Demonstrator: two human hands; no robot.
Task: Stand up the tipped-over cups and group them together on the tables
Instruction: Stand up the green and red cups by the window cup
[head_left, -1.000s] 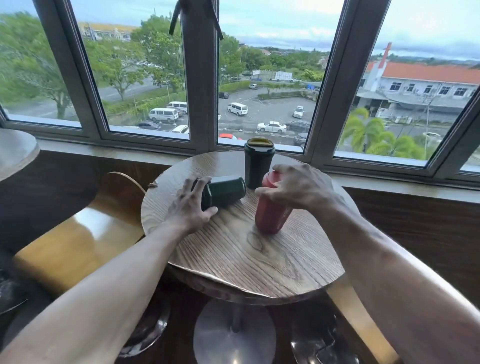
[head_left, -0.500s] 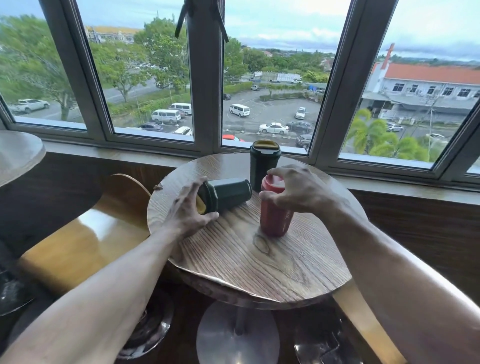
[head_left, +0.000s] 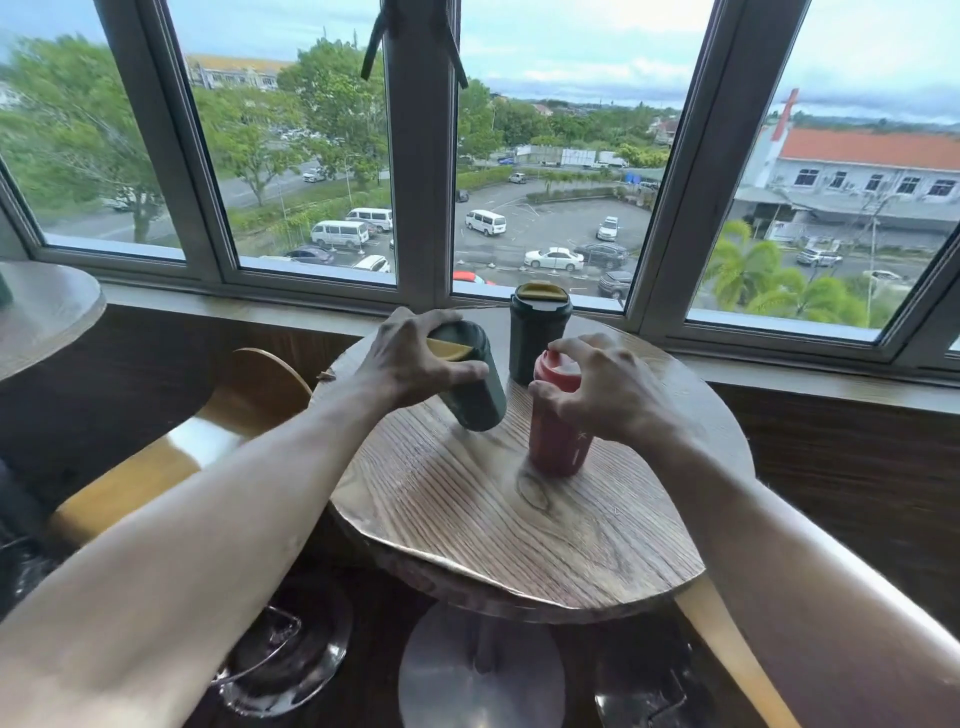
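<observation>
On the round wooden table (head_left: 519, 525), my left hand (head_left: 410, 358) grips a dark green cup (head_left: 480, 400) near its yellow lid. That cup is tilted, lid toward the left, with its base on the tabletop. A red cup (head_left: 553, 441) stands upright to its right. My right hand (head_left: 608, 389) curls over it with thumb and fingertips at the lid. A second dark green cup (head_left: 540, 332) with a yellow lid stands upright at the back, close behind both.
The table stands against a window sill (head_left: 260, 312) and dark wall panelling. Part of another round table (head_left: 47, 312) shows at the far left. A wooden chair (head_left: 208, 441) sits left of the table, another chair's edge (head_left: 727, 649) at the lower right.
My left hand has lifted the lying green cup from its side to a steep tilt. The red cup went from leaning to upright under my right hand.
</observation>
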